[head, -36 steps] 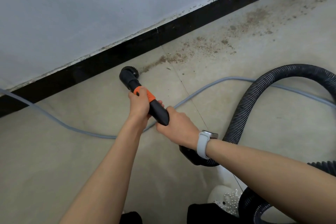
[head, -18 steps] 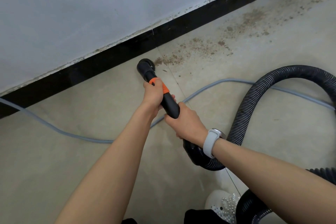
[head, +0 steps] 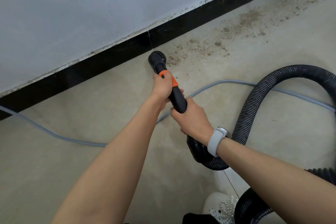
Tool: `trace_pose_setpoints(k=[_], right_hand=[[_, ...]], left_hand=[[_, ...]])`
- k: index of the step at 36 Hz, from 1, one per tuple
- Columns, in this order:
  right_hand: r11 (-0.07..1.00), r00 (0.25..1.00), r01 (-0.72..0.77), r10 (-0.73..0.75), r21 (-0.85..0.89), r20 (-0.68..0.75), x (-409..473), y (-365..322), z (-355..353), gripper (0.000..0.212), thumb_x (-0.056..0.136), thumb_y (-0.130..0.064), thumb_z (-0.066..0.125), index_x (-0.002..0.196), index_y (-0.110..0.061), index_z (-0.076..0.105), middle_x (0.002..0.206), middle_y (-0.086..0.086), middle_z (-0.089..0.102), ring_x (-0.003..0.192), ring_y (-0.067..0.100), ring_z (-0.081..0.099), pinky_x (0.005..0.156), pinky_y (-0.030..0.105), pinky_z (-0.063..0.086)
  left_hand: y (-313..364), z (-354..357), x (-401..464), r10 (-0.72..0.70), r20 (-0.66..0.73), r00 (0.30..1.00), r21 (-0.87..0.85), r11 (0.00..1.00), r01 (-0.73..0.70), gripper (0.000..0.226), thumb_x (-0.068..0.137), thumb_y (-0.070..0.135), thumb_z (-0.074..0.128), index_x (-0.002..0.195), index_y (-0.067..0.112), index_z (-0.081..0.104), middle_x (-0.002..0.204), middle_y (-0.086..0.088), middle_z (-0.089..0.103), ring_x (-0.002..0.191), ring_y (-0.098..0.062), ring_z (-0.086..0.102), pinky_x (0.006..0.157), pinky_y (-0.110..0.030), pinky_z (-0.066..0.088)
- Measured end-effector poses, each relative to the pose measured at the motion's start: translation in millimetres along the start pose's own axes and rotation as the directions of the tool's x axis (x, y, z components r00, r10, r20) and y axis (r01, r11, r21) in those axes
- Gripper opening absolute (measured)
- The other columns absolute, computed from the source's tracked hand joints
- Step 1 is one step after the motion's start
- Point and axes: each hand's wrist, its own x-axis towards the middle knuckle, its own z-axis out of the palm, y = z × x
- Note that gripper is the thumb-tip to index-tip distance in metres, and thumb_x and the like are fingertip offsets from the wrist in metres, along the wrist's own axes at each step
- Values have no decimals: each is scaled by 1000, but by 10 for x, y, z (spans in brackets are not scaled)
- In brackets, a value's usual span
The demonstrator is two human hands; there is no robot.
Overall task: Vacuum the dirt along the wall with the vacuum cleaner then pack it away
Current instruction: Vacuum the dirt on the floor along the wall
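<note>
Gripping the vacuum wand (head: 177, 96) with both hands, the person holds its round brush nozzle (head: 157, 58) down on the floor (head: 91, 107), just beside the black skirting (head: 112, 54) and at about 12 o'clock from the hands; the left hand (head: 162, 87) is wrapped round the wand at the orange collar (head: 172, 81), fingers curled close together over the top, and the right hand (head: 192, 119) is curled round the rear of the wand near where the ribbed hose (head: 254, 100) joins, though its fingertips are hidden underneath; the dirt (head: 205, 47) lies from 1 to 2 o'clock of the nozzle, strewn along the foot of the wall (head: 91, 5), with the nearest grains touching the bristles; the wand looks like a rigid, light plastic tube with a smooth surface, so I judge a full wrap of the fingers, as here, suits it better than a pinch; the forward hand near the collar gives steering over the nozzle, the rear hand takes the drag of the hose; the hose looks flexible but springy and likely to pull sideways as it loops round at 3 o'clock, and the grey cable (head: 60, 137) trailing across the floor at 9 o'clock could snag; the bristles are soft, so light downward pressure should do; a white shoe (head: 218, 207) shows at 5 o'clock.
</note>
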Motion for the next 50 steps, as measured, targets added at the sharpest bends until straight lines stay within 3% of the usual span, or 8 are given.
trace_pose_setpoints(k=[8, 16, 22, 27, 32, 36, 44, 50], right_hand=[[998, 992, 0, 8, -60, 128, -230, 83, 152, 25, 82, -39, 54, 96, -21, 45, 83, 7, 64, 69, 31, 66, 68, 47, 58], [997, 995, -79, 79, -6, 62, -473, 336, 84, 25, 82, -40, 56, 93, -19, 46, 83, 9, 65, 68, 33, 66, 68, 47, 57], [995, 995, -80, 76, 54, 66, -474, 310, 4, 23, 85, -34, 57, 95, -16, 47, 82, 12, 63, 61, 32, 67, 56, 38, 56], [998, 996, -21, 15, 68, 84, -227, 59, 9, 19, 85, -30, 57, 93, -17, 46, 80, 9, 62, 54, 28, 63, 52, 34, 54], [995, 995, 10, -20, 102, 102, -16, -145, 6, 22, 85, -29, 59, 98, -15, 47, 80, 10, 60, 52, 25, 60, 54, 37, 56], [1000, 996, -7, 5, 24, 92, -139, -16, 70, 24, 84, -34, 57, 99, -19, 47, 85, 8, 63, 63, 28, 65, 62, 40, 59], [990, 985, -103, 115, -98, 127, -630, 347, 169, 26, 79, -41, 56, 93, -21, 45, 87, 8, 66, 74, 33, 66, 70, 44, 57], [979, 998, -1, 14, -202, 66, -654, 321, 164, 26, 88, -32, 56, 98, -16, 39, 91, 11, 63, 82, 36, 62, 71, 43, 52]], left_hand=[[-311, -248, -179, -13, -68, 998, -69, 998, 8, 36, 102, 28, 38, 133, 13, 27, 93, -9, 46, 62, -23, 62, 53, -34, 59], [-510, -25, -323, -7, -8, 1000, 1, 1000, 7, 35, 101, 27, 37, 132, 15, 27, 88, -9, 48, 57, -22, 60, 61, -39, 58], [-474, 52, -298, -10, 24, 1000, 31, 999, 9, 35, 101, 29, 37, 132, 15, 27, 91, -8, 50, 59, -23, 61, 69, -42, 58], [-188, -37, -132, -21, -11, 1000, -13, 1000, 20, 27, 102, 27, 39, 121, 12, 28, 91, -12, 49, 64, -26, 59, 60, -38, 56], [38, -133, 50, -31, -31, 999, 10, 999, 31, 37, 101, 30, 39, 131, 11, 29, 105, -19, 52, 64, -25, 62, 54, -36, 57], [-116, -138, -49, -42, -18, 999, -13, 999, 42, 31, 101, 29, 39, 127, 14, 30, 102, -15, 50, 66, -26, 62, 65, -41, 58], [-688, -182, -454, -29, 16, 999, -71, 997, 30, 37, 102, 27, 37, 135, 18, 25, 90, -10, 47, 55, -23, 59, 55, -36, 56], [-676, -198, -456, -40, 93, 995, -128, 990, 52, 37, 102, 26, 39, 136, 22, 24, 92, -11, 46, 58, -24, 58, 59, -39, 55]])
